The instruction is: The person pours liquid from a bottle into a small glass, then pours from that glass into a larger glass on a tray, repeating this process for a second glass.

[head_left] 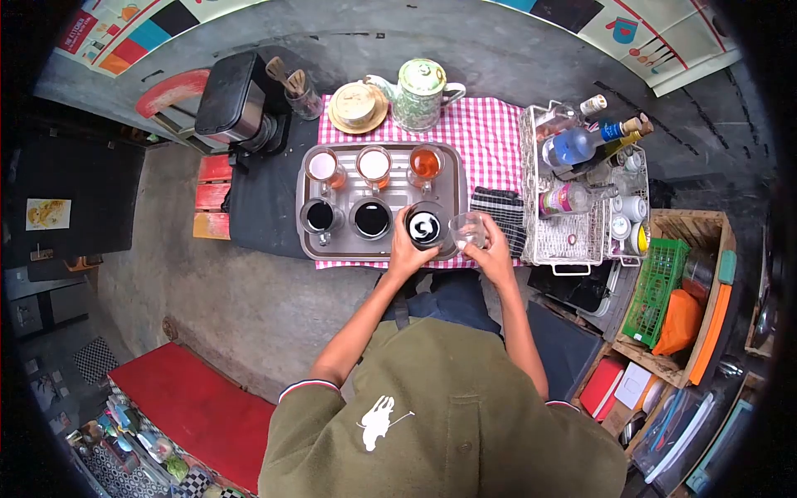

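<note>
My left hand (405, 253) is wrapped round a glass of dark drink (424, 224) with a white swirl on top, at the front right of the brown tray (382, 252). Just right of it, my right hand (492, 251) holds a small clear glass (467, 230), tilted beside the dark drink. Two glasses of black drink (320, 215) stand in the front row. Behind them are two glasses with pale tops (374, 164) and one of reddish-amber drink (426, 163).
Behind the tray stand a green patterned teapot (418, 104) and a lidded bowl on a saucer (357, 105). A white wire basket (564, 249) with bottles is at the right, past a dark checked cloth (498, 203). A coffee machine (232, 100) stands at the left.
</note>
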Action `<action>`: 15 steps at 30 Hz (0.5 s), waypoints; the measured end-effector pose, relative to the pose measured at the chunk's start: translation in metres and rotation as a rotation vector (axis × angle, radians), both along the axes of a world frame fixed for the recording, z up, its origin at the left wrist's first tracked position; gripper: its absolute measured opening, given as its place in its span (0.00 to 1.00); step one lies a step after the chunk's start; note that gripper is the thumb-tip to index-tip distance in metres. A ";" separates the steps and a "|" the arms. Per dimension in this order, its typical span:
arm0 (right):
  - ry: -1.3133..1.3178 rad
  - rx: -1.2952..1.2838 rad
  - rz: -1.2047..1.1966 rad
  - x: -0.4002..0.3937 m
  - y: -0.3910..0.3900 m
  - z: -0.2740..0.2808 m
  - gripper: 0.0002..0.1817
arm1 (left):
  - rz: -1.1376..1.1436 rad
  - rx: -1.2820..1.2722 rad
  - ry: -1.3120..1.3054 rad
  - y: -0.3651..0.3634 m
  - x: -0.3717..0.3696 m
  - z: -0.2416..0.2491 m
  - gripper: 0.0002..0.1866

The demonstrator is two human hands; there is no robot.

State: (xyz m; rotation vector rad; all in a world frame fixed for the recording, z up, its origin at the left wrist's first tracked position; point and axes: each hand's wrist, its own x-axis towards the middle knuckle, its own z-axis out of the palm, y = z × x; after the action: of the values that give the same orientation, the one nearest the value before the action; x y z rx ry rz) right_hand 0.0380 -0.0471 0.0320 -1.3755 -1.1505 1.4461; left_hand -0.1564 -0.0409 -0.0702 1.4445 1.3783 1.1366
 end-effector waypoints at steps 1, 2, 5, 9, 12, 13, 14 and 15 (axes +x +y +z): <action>0.008 -0.014 -0.002 0.001 0.000 0.000 0.31 | 0.003 0.002 0.022 0.001 0.001 -0.001 0.57; 0.017 -0.027 -0.004 0.001 0.000 0.001 0.31 | 0.007 0.005 0.046 0.002 0.001 -0.002 0.57; 0.021 -0.063 -0.040 0.002 0.002 0.005 0.31 | 0.026 0.004 0.108 0.004 0.002 -0.006 0.57; -0.026 0.020 -0.054 0.005 0.003 0.002 0.32 | 0.019 -0.011 -0.003 0.006 0.002 -0.012 0.56; -0.024 0.024 -0.068 0.008 0.003 0.003 0.32 | 0.020 -0.023 0.059 0.006 0.000 -0.013 0.55; -0.021 0.028 -0.073 0.008 0.003 0.002 0.32 | 0.013 -0.012 0.064 0.006 -0.001 -0.014 0.55; -0.018 0.032 -0.076 0.008 0.003 0.001 0.32 | 0.017 -0.015 0.082 0.006 -0.001 -0.016 0.56; -0.015 0.016 -0.078 0.008 0.003 0.002 0.32 | 0.021 -0.018 0.099 0.007 0.001 -0.016 0.56</action>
State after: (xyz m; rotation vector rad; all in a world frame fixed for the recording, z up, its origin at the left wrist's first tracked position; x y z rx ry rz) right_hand 0.0463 -0.0442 0.0343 -1.4067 -1.1037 1.3708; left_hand -0.1558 -0.0343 -0.0867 1.4941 1.4717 1.0756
